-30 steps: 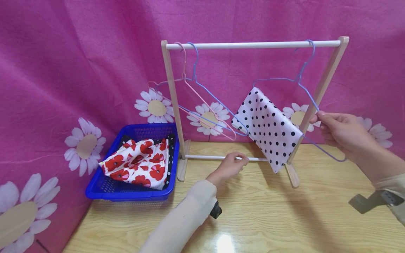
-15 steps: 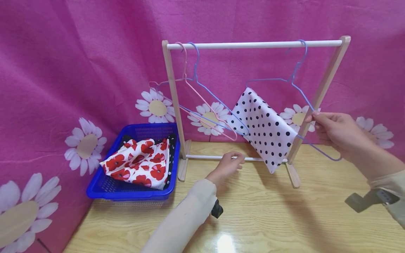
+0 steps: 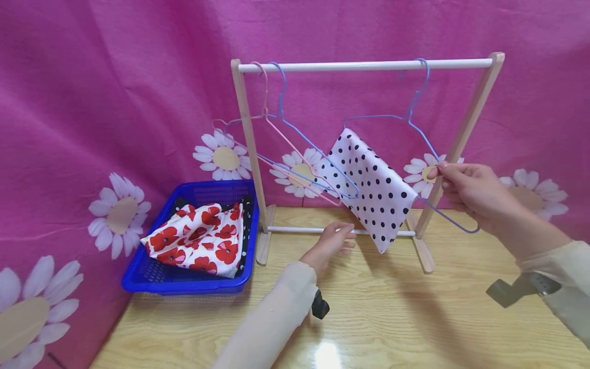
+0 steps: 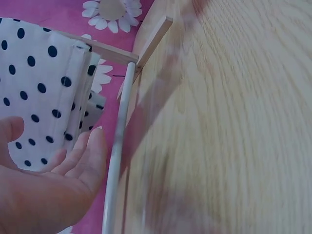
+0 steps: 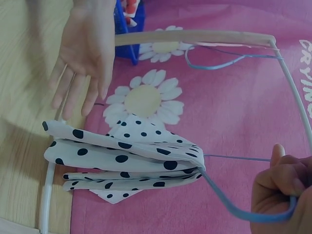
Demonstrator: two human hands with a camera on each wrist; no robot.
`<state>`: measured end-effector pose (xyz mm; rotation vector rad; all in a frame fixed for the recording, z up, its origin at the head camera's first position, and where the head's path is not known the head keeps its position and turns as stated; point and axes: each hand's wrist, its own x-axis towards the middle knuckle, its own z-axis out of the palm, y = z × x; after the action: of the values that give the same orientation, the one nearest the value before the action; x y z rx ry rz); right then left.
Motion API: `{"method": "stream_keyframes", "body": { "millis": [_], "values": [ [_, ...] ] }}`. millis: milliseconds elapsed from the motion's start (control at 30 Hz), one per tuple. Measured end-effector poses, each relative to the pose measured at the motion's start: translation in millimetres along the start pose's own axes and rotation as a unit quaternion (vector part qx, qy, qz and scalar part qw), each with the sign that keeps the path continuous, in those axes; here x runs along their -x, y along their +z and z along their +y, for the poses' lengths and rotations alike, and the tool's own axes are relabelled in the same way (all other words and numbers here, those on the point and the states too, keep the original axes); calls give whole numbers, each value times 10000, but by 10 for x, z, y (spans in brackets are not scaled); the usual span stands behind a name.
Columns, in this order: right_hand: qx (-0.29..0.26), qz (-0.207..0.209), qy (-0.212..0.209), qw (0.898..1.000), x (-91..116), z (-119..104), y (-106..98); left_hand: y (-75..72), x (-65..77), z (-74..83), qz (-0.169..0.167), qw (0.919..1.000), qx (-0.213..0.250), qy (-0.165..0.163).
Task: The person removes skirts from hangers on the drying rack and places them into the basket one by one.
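Observation:
A blue wire hanger (image 3: 417, 125) hooks over the rack's white top rod, and a folded white cloth with black dots (image 3: 371, 187) drapes over its lower bar. My right hand (image 3: 475, 192) pinches this hanger's sloping right arm between thumb and fingers; the right wrist view shows the blue wire (image 5: 248, 214) in that grip. In front of the rack's lower rod, my left hand (image 3: 329, 246) holds nothing, its fingers loosely extended (image 5: 80, 73). The left wrist view has the dotted cloth (image 4: 36, 83) beyond that hand, apparently apart from it.
A pink hanger (image 3: 281, 130) and another blue hanger (image 3: 299, 133) hang at the left end of the wooden rack (image 3: 249, 133). Left of it stands a blue basket (image 3: 152, 287) holding a red-flowered cloth (image 3: 203, 241) and a black dotted one (image 3: 246, 236).
My right hand has slid the hanger with the dotted cloth leftward along the top rod. The left hand stays almost in place, its fingers slightly straighter.

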<state>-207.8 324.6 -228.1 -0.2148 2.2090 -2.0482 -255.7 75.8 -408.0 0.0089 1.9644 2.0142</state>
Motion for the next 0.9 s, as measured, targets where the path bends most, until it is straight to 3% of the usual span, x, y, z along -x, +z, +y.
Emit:
{"method": "stream_keyframes", "body": {
  "millis": [333,633,900],
  "values": [
    [135,-71,47,9999,-52,-24,184,50,-72,-99,-64,9957,811,-435],
    [-35,-177,-31,9998,-93,-2,290,85,-109,-84,-324,9805,1805,-707],
    [51,-167,-63,9998,-98,4,295,30,-128,-110,-137,9756,2048,-783]
  ]
}}
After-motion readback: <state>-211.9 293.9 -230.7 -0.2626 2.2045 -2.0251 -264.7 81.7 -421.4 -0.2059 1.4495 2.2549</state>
